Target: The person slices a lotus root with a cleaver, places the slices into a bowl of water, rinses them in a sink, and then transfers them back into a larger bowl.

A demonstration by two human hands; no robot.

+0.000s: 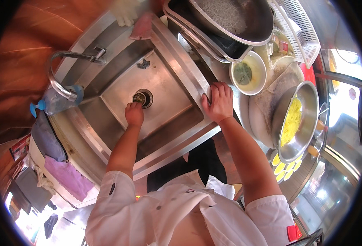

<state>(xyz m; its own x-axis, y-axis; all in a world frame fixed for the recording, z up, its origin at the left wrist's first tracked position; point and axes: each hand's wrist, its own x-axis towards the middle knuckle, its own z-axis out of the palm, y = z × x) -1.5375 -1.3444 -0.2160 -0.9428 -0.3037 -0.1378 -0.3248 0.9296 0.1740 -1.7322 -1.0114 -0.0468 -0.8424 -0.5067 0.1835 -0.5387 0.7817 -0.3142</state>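
Before me is a stainless-steel sink (171, 89). My left hand (134, 114) reaches into it, fingers curled at the near left edge of the drain opening (147, 97). A round drain strainer (139, 98) with dark bits in it sits at the fingertips, tilted in the opening; the fingers seem to pinch its rim. A dark scrap (143, 64) lies on the basin floor beyond the drain. My right hand (220, 101) rests on the sink's right rim, with the fingers over the edge. The curved chrome faucet (58, 81) arches at the left, off to the side of the basin.
A blue-topped pump bottle (62, 100) lies by the faucet. A red cloth (142, 27) and a pale glove (124, 13) are at the far rim. At right are a large dark pan (254, 18), a white bowl (262, 72) and a steel bowl (308, 123) with yellow shreds.
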